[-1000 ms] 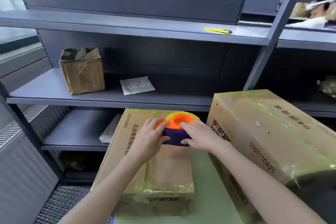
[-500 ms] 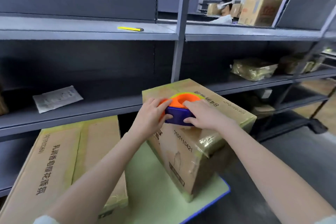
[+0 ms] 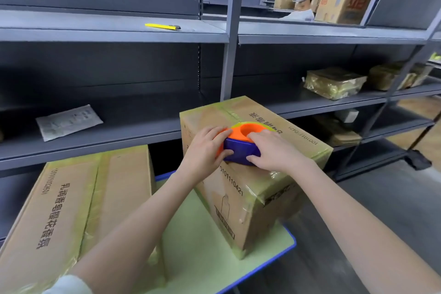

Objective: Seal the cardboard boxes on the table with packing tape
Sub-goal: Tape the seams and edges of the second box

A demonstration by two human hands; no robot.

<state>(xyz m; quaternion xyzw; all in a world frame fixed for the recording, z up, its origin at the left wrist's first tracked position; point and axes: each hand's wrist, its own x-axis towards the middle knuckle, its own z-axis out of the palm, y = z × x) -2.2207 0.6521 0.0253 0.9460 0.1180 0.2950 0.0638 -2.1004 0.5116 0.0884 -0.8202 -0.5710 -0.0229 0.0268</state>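
Note:
An orange and purple tape dispenser (image 3: 241, 145) with a yellowish tape roll sits on top of the right cardboard box (image 3: 257, 198), near its front left edge. My left hand (image 3: 205, 150) grips the dispenser's left side, thumb on the purple part. My right hand (image 3: 272, 150) grips its right side, fingers over the orange top. This box bears shiny tape over its top and front corner. A second, flatter cardboard box (image 3: 78, 203) with tape strips lies to the left. Both stand on the green table (image 3: 207, 253) with a blue edge.
Grey metal shelving (image 3: 119, 31) runs behind the table. On it lie a yellow utility knife (image 3: 162, 26), a plastic-wrapped paper (image 3: 69, 122) and wrapped parcels (image 3: 334, 82). Another person (image 3: 301, 2) is beyond the shelves. Open floor lies at the right.
The view swung from the left box to the right one, and my hands carried the dispenser onto the right box's top. Both hands keep their grip on it.

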